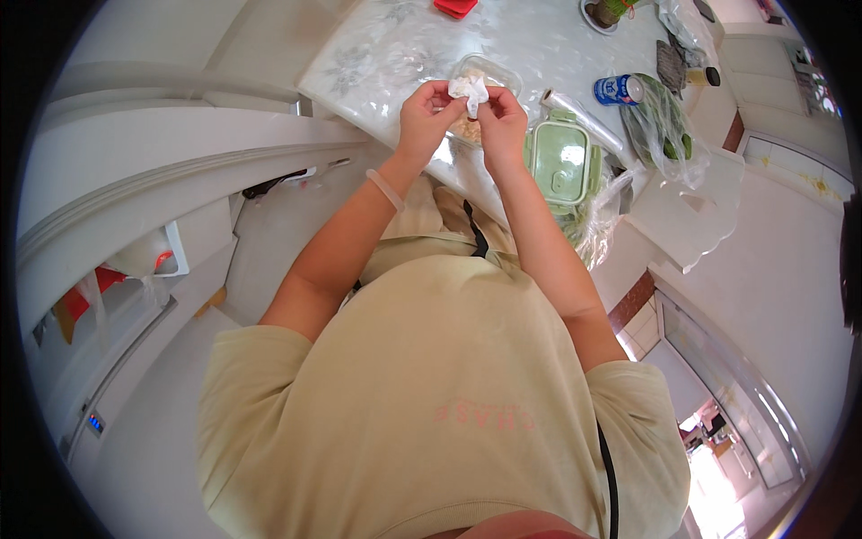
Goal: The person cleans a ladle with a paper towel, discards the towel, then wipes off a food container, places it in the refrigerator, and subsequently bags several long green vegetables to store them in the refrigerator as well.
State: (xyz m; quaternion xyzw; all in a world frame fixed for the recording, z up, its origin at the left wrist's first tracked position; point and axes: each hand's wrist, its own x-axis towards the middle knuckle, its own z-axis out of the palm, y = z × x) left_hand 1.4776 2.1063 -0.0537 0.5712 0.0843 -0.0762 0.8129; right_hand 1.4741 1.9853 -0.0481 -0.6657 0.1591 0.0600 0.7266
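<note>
A crumpled white tissue is pinched between the fingertips of my left hand and my right hand. Both hands are raised over a clear rectangular food container on the table. Pale, crumbly food shows inside it, partly hidden behind my fingers. Right of my right hand lies a light green lid with clip tabs. A pale band circles my left wrist.
A roll of plastic film, a blue can and a plastic bag with green vegetables are on the table's right side. A red item lies at the far edge. White cabinetry stands at left.
</note>
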